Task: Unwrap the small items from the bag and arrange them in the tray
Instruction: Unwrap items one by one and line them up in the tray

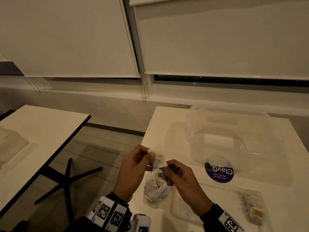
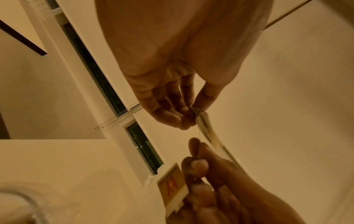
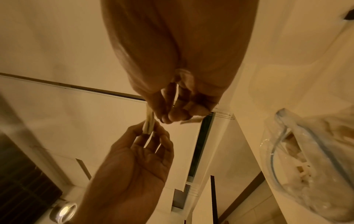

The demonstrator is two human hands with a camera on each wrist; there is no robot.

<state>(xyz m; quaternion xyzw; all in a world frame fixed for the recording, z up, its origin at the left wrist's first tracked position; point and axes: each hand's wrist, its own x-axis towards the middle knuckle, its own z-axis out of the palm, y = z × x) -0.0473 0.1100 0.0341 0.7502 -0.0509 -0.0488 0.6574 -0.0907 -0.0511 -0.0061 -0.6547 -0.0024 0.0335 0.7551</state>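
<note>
clear lidded tub (image 1: 234,136), purple sticker (image 1: 219,173) — second table (image 1: 38,131)

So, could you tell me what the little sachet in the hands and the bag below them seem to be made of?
The sachet looks like thin, matte filter paper: whitish, translucent, dark specks showing through. It could be fine mesh. The bag looks like clear glossy plastic film: its contents show through, and it has a blue strip along its opening.

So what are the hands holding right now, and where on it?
A small white tea bag, above the open plastic bag. The left hand pinches its upper left corner; the right hand pinches its lower right corner.
</note>
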